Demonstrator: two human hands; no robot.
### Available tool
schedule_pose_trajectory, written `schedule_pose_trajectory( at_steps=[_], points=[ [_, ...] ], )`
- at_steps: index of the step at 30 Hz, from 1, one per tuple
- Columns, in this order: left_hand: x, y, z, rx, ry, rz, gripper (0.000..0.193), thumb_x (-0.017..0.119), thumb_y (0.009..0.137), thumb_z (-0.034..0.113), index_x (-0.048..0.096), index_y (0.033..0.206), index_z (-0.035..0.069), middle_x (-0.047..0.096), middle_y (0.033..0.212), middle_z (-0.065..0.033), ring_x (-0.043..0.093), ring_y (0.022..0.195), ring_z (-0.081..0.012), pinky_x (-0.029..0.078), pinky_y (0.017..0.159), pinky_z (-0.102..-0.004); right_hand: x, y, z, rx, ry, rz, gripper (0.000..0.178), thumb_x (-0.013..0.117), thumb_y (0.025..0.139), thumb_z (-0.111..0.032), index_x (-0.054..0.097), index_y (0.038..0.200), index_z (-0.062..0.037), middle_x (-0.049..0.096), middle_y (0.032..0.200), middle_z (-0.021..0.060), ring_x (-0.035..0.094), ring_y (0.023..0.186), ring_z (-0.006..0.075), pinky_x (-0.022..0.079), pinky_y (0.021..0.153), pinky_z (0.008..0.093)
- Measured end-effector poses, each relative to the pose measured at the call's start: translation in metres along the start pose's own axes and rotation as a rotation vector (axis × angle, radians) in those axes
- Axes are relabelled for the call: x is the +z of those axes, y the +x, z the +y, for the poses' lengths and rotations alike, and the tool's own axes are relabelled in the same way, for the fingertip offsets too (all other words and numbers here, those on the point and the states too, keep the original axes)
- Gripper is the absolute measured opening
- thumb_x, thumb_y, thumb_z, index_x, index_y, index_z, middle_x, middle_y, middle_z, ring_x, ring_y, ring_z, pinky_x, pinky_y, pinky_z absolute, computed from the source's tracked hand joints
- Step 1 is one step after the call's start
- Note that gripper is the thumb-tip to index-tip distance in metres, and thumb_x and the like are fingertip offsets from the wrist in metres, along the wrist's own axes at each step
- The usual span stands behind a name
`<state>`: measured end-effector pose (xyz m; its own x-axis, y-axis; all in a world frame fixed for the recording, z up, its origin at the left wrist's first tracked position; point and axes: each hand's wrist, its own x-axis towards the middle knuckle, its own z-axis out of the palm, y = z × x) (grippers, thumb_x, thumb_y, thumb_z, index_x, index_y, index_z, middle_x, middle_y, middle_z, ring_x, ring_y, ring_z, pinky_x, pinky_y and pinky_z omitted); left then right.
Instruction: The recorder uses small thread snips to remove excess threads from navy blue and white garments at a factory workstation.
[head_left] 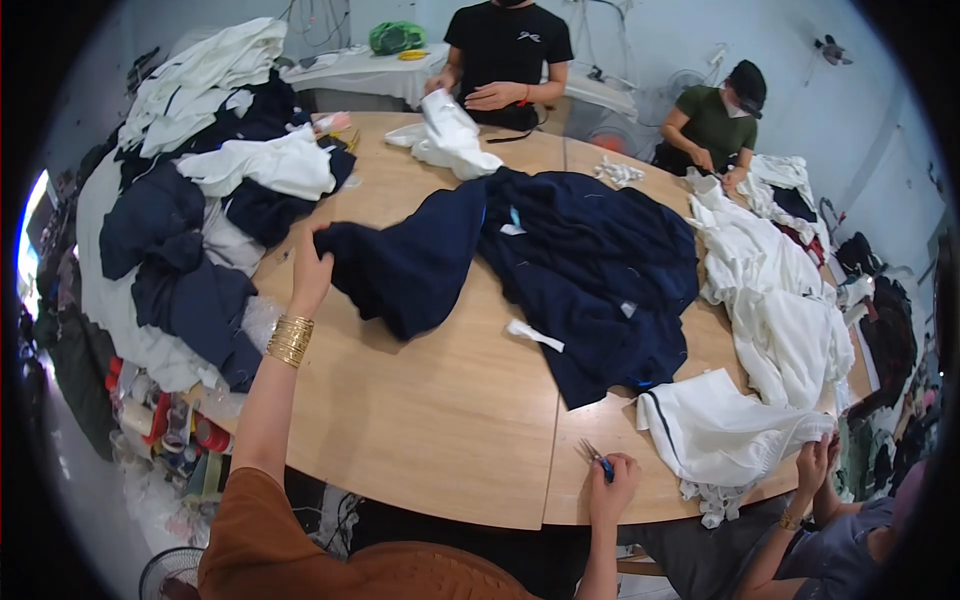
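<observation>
navy garment [415, 260] left of centre in frame, left hand [316, 265] clamped on its upper-left corner; it meets the navy pile [605, 250] at centre. right hand [614, 485] gripping blue-handled snips [605, 466], lower right of centre. hands well apart. wooden worktop [430, 430] underneath, white garments [780, 310] at right.

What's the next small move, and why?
Probably lay the navy garment flatter on the wooden table: the left hand grips one edge, leaving it in folds, while the right hand holds blue-handled snips away from it.
</observation>
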<state>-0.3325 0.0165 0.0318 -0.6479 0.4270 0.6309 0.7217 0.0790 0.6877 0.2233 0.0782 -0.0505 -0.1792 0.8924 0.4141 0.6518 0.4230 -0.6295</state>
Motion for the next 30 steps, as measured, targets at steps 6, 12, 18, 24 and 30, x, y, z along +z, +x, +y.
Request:
schedule_pose_trajectory(
  at_steps=[6, 12, 18, 24, 30],
  points=[
    [-0.027, -0.094, 0.008, -0.093, 0.28, -0.149, 0.049, 0.054, 0.068, -0.007, 0.047, 0.115, 0.005, 0.047, 0.112, -0.0147, 0.048, 0.105, -0.0313, 0.039, 0.091, -0.0341, 0.0, 0.003, 0.001, -0.039, -0.038, 0.008, 0.013, 0.065, 0.071, -0.003, 0.056, 0.081, -0.002, 0.054, 0.089, 0.0109, 0.049, 0.085, 0.0281, 0.04, 0.075, 0.0374],
    [-0.009, -0.16, 0.036, -0.533, -0.212, 0.055, 0.044, 0.064, 0.077, 0.004, 0.047, 0.118, 0.004, 0.046, 0.117, -0.0128, 0.046, 0.111, -0.0229, 0.041, 0.091, -0.0316, 0.001, 0.0, 0.006, -0.053, -0.039, 0.016, 0.014, 0.064, 0.072, -0.003, 0.055, 0.083, -0.002, 0.054, 0.09, 0.0111, 0.049, 0.087, 0.0282, 0.04, 0.077, 0.0373],
    [-0.003, -0.152, 0.035, -0.678, -0.129, -0.148, 0.052, 0.07, 0.078, 0.019, 0.047, 0.118, -0.004, 0.049, 0.117, -0.0144, 0.048, 0.106, -0.0207, 0.041, 0.088, -0.0305, 0.002, -0.002, 0.006, -0.03, -0.041, 0.026, 0.012, 0.064, 0.073, -0.004, 0.056, 0.082, -0.0017, 0.054, 0.09, 0.0111, 0.049, 0.087, 0.0279, 0.039, 0.077, 0.0368],
    [0.032, -0.157, 0.019, -0.601, -0.277, -0.025, 0.042, 0.069, 0.079, 0.025, 0.054, 0.105, -0.003, 0.054, 0.106, -0.009, 0.049, 0.091, -0.0157, 0.042, 0.081, -0.0302, 0.003, 0.001, 0.006, -0.024, -0.012, 0.058, 0.009, 0.063, 0.072, -0.006, 0.059, 0.08, -0.0038, 0.056, 0.088, 0.011, 0.05, 0.083, 0.0292, 0.04, 0.074, 0.0389],
    [0.008, -0.083, 0.057, -0.321, -0.23, -0.094, 0.044, 0.064, 0.084, 0.032, 0.042, 0.058, 0.005, 0.04, 0.058, 0.0062, 0.032, 0.056, -0.008, 0.029, 0.048, -0.0293, -0.002, 0.002, 0.003, -0.039, 0.006, 0.063, 0.008, 0.062, 0.073, -0.006, 0.059, 0.08, -0.0035, 0.056, 0.086, 0.011, 0.05, 0.083, 0.03, 0.04, 0.074, 0.0394]
  ],
)
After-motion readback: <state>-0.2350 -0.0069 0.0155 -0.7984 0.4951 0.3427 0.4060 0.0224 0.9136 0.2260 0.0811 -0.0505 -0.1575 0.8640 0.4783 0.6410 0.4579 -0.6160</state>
